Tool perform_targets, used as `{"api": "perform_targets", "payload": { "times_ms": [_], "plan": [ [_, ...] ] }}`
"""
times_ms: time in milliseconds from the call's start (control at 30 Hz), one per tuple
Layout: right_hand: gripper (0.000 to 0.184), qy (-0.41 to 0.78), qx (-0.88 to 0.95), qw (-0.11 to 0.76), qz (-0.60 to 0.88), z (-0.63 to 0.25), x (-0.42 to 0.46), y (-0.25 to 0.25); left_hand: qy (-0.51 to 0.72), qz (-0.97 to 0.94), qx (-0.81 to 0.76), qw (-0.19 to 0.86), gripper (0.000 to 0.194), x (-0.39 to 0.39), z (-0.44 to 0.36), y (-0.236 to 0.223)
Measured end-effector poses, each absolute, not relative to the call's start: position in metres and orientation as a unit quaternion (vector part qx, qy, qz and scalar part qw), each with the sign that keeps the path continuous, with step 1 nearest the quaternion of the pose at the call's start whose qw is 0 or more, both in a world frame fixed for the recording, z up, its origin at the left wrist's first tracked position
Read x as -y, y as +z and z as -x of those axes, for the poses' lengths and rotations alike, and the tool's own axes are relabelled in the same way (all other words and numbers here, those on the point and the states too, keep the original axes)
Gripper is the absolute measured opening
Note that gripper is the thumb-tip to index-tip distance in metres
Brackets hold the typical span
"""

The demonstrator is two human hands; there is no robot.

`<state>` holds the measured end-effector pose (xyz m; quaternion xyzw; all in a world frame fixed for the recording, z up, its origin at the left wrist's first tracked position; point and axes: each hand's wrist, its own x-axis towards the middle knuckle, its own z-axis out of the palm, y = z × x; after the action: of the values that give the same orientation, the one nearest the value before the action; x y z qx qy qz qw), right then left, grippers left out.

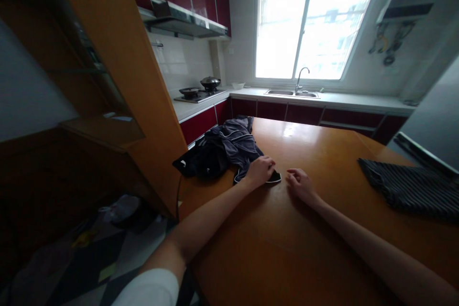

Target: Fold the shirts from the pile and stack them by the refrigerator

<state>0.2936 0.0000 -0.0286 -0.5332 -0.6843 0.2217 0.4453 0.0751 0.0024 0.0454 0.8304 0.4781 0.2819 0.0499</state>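
Our left hand [260, 172] touches the heaped clothes [238, 141] at mid-frame, grip unclear, our right hand [301, 185] half-open and empty; tugging snagged layers could drag the pile across the tabletop [315, 148].

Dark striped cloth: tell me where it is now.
In the head view, the dark striped cloth lies on the wooden table at the picture's right edge, to the right of the right hand.

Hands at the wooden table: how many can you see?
2: the left hand is at the near edge of the heaped dark clothes; the right hand is apart from them, over the table.
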Motion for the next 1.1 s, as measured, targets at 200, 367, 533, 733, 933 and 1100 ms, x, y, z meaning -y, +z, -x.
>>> {"api": "perform_targets", "payload": {
  "times_ms": [200,367,533,733,933,1100],
  "plan": [
    [0.033,0.276,0.661,0.464,0.521,-0.273,-0.038,-0.022,0.224,-0.678,-0.7,-0.002,0.037,-0.035,-0.015,0.049],
    [0.027,0.281,0.666,0.464,0.513,-0.269,-0.043,-0.019,0.188,-0.677,-0.711,0.03,0.043,-0.047,-0.011,0.036],
    [0.035,0.253,0.742,0.44,0.437,-0.27,-0.021,-0.01,0.181,-0.661,-0.727,-0.044,0.038,-0.038,-0.004,0.059],
    [0.035,0.177,0.866,0.311,0.348,-0.262,0.005,0.003,0.087,-0.637,-0.766,0.009,0.042,-0.033,0.021,0.075],
    [0.042,0.211,0.905,0.252,0.27,-0.244,0.036,0.018,0.074,-0.663,-0.744,0.042,0.041,-0.04,0.01,0.058],
    [0.037,0.271,0.88,0.281,0.27,-0.235,0.041,0.016,0.088,-0.661,-0.743,0.049,0.045,-0.036,-0.005,0.046]
  ]
}}
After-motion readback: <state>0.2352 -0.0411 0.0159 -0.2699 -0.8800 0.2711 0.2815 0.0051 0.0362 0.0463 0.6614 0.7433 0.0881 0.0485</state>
